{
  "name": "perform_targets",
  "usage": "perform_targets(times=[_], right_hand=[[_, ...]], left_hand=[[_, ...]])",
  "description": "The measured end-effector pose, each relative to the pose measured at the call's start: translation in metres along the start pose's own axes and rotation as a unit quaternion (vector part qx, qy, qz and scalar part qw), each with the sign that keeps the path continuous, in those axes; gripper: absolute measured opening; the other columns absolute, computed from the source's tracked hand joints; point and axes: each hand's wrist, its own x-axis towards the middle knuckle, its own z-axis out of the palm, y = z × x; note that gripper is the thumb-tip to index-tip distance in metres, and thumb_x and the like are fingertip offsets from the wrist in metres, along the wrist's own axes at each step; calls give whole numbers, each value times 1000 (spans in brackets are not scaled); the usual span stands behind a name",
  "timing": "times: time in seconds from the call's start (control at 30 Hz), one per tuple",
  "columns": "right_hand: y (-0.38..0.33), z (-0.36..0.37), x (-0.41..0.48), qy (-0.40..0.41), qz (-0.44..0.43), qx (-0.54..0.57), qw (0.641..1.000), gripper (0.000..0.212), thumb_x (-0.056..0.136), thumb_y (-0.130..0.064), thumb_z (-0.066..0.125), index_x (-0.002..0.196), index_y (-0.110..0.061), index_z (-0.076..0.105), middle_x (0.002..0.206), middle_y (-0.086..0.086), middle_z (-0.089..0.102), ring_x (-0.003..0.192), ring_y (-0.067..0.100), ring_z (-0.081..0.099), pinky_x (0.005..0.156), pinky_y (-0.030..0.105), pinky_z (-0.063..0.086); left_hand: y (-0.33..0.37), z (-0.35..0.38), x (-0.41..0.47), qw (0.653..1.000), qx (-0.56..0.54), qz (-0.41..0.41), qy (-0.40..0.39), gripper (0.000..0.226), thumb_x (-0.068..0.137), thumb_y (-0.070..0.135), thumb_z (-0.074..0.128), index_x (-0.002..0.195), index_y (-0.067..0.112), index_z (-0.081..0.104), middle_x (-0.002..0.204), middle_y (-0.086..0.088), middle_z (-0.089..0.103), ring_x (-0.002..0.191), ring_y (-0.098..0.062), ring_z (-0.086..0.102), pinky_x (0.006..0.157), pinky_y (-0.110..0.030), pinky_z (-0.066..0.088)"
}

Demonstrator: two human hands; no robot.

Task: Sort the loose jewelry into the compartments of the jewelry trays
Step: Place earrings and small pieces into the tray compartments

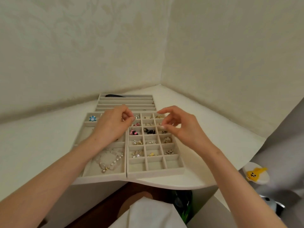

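Note:
Three beige velvet trays lie on a white corner table. The right tray (156, 173) is a grid of small compartments; several hold earrings, among them a pink and black pair (133, 132) and a black piece (149, 131). The left tray (102, 176) has larger compartments, with a pearl bracelet (109, 160) at the front and a blue flower ring (92, 118) at the back. My left hand (113, 125) hovers over the seam between the trays, fingers curled, thumb and forefinger pinching something tiny. My right hand (178, 126) hovers over the grid's back right, fingertips pinching a tiny piece.
A third tray (126, 102) with long narrow slots stands behind, a dark item in its far slot. Walls close the table at the back and right. The table's curved front edge (164, 185) is near my lap. A yellow plush figure (255, 173) sits lower right.

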Motion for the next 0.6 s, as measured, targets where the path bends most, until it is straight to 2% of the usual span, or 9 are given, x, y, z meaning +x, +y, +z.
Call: perform_targets(times=[0.13,0.23,0.3,0.43,0.6], right_hand=[[33,-22,7,85,46,9,995,26,82,-3,68,98,-24,65,77,-2,66,74,19,63,72,22,48],[57,-35,14,122,73,-45,989,20,84,-5,65,94,-23,67,81,-3,65,67,2,54,67,8,40],[68,-40,18,116,79,-81,987,20,84,-6,63,93,-23,69,86,-4,64,67,0,51,66,6,38],[78,-43,25,73,86,-125,986,22,85,-3,62,95,-21,72,94,-2,62,74,2,50,67,4,36],[84,-37,32,51,105,-146,982,33,85,2,55,82,-26,72,92,1,64,74,7,52,66,6,37]], left_hand=[[16,15,9,998,6,60,-34,4,89,22,57,87,26,57,76,16,56,67,4,49,61,-16,39],[26,27,20,994,-4,92,-58,7,89,19,56,86,25,57,77,17,55,70,3,50,63,-14,40],[32,36,28,991,3,113,-73,6,89,19,56,85,24,57,75,17,54,70,1,51,62,-12,38],[46,55,48,988,46,129,-74,3,87,23,59,89,21,61,81,11,60,75,-6,55,63,-20,41],[60,74,68,976,132,133,-109,13,81,34,67,86,24,61,91,8,65,94,-15,54,77,-31,42]])
